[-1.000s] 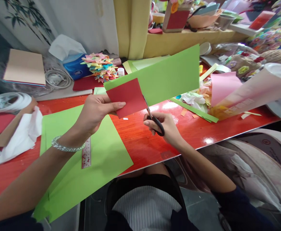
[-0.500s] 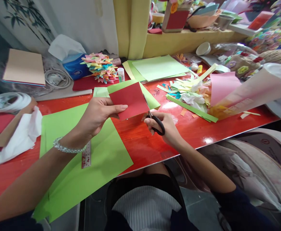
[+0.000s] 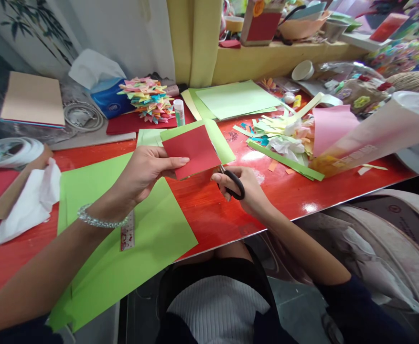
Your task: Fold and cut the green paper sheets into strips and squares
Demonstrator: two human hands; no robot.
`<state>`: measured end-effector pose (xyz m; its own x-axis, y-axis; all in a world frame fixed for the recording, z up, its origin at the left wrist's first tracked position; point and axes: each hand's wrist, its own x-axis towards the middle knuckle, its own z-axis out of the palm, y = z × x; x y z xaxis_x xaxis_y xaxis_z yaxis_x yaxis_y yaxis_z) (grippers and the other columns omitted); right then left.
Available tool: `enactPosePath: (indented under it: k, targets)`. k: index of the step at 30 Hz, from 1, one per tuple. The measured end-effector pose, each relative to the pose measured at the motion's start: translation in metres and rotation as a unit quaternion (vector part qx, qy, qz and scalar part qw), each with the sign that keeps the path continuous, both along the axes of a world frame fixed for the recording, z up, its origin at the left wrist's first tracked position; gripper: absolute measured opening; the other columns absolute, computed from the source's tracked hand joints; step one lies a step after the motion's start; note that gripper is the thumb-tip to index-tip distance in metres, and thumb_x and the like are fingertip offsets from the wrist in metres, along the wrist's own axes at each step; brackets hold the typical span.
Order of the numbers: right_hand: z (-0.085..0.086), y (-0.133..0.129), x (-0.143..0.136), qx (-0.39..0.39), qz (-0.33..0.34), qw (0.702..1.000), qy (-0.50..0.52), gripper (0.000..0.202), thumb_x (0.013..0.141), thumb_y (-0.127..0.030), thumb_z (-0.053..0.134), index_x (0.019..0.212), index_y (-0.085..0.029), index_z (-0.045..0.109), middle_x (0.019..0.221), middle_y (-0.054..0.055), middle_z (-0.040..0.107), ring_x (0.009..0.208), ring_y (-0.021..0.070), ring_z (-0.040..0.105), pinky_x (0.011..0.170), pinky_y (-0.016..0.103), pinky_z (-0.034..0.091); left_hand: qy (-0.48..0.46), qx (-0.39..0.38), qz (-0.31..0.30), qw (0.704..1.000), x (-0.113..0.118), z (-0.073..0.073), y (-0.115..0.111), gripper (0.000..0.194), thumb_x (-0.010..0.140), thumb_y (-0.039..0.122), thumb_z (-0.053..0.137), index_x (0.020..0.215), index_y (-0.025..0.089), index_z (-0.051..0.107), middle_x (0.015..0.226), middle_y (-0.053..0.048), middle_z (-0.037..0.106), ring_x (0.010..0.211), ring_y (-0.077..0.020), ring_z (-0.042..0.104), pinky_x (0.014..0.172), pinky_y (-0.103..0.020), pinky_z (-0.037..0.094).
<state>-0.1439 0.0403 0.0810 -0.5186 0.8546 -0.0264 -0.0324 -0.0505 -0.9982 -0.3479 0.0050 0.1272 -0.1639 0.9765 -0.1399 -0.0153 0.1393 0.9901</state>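
Observation:
A red square of paper (image 3: 194, 152) is pinched between the thumb and fingers of my left hand (image 3: 146, 169). Behind it shows a light green sheet (image 3: 223, 142), overlapped by the red one. My right hand (image 3: 247, 191) is closed round the black handles of a pair of scissors (image 3: 238, 184). The blades meet the right edge of the red paper and are mostly hidden by it. Below my left forearm lie large green sheets (image 3: 159, 234), with a small printed ruler (image 3: 127, 234) on them.
Paper scraps (image 3: 284, 131) and a leaning plastic cup (image 3: 377, 136) lie to the right. At the back are a glue stick (image 3: 179, 112), a stack of colourful folded paper (image 3: 148, 100), a tissue pack (image 3: 112, 98) and pale green sheets (image 3: 234, 99). Rolled white strips (image 3: 12, 152) sit left.
The scissors stay at the red paper's right edge, their blades now less visible. Both hands hold nearly the same place; the whole view has shifted slightly.

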Motion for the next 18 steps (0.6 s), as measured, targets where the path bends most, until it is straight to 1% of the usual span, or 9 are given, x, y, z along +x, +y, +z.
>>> enactPosePath:
  k: [3, 6, 8, 11, 15, 18]
  targets:
    - [0.0001, 0.0001, -0.0018, -0.016, 0.006, 1.000, 0.013, 0.045, 0.072, -0.056, 0.070, 0.056, -0.017, 0.052, 0.051, -0.005, 0.049, 0.043, 0.0055, 0.043, 0.044, 0.023, 0.030, -0.003, -0.002, -0.019, 1.000, 0.0008, -0.0001, -0.0002, 0.013, 0.059, 0.023, 0.082, 0.060, 0.016, 0.072, 0.065, -0.003, 0.071, 0.059, -0.0132, 0.065, 0.058, -0.022, 0.055]
    - [-0.0009, 0.0007, -0.0031, -0.014, 0.004, 1.000, 0.015, 0.046, 0.072, -0.056, 0.070, 0.056, -0.017, 0.053, 0.051, -0.004, 0.050, 0.044, 0.0057, 0.044, 0.044, 0.023, 0.031, 0.001, -0.005, -0.034, 0.999, 0.0011, -0.0011, 0.0000, 0.012, 0.059, 0.023, 0.082, 0.060, 0.016, 0.072, 0.064, -0.002, 0.071, 0.057, -0.0126, 0.064, 0.058, -0.022, 0.054]
    - [-0.0013, 0.0005, -0.0035, -0.013, -0.003, 1.000, 0.013, 0.044, 0.072, -0.055, 0.071, 0.057, -0.016, 0.055, 0.051, -0.004, 0.051, 0.043, 0.0055, 0.044, 0.043, 0.022, 0.030, 0.007, -0.007, -0.024, 1.000, 0.0008, -0.0022, 0.0005, 0.012, 0.059, 0.022, 0.082, 0.061, 0.015, 0.072, 0.065, -0.003, 0.071, 0.058, -0.0125, 0.064, 0.058, -0.021, 0.054]
    - [-0.0008, -0.0007, -0.0037, -0.014, -0.018, 1.000, 0.001, 0.045, 0.070, -0.053, 0.073, 0.054, -0.017, 0.053, 0.049, -0.004, 0.049, 0.040, 0.0050, 0.043, 0.041, 0.022, 0.029, 0.011, -0.009, -0.007, 1.000, 0.0003, -0.0034, 0.0011, 0.012, 0.058, 0.021, 0.082, 0.062, 0.015, 0.073, 0.065, -0.003, 0.071, 0.059, -0.0124, 0.064, 0.058, -0.021, 0.054]
    - [-0.0008, -0.0022, -0.0048, -0.013, -0.033, 0.999, -0.013, 0.045, 0.068, -0.053, 0.074, 0.051, -0.017, 0.052, 0.046, -0.005, 0.048, 0.038, 0.0051, 0.041, 0.039, 0.023, 0.028, 0.010, -0.014, -0.016, 1.000, 0.0012, -0.0015, 0.0004, 0.012, 0.059, 0.022, 0.082, 0.064, 0.015, 0.074, 0.068, -0.004, 0.072, 0.061, -0.0126, 0.064, 0.059, -0.021, 0.054]
    - [-0.0010, -0.0013, -0.0058, -0.014, -0.020, 1.000, -0.003, 0.045, 0.072, -0.053, 0.071, 0.052, -0.017, 0.053, 0.047, -0.005, 0.048, 0.038, 0.0048, 0.041, 0.041, 0.023, 0.029, 0.015, -0.013, -0.020, 1.000, 0.0022, 0.0015, -0.0005, 0.012, 0.059, 0.022, 0.082, 0.064, 0.015, 0.074, 0.064, -0.003, 0.070, 0.060, -0.0130, 0.064, 0.060, -0.021, 0.054]
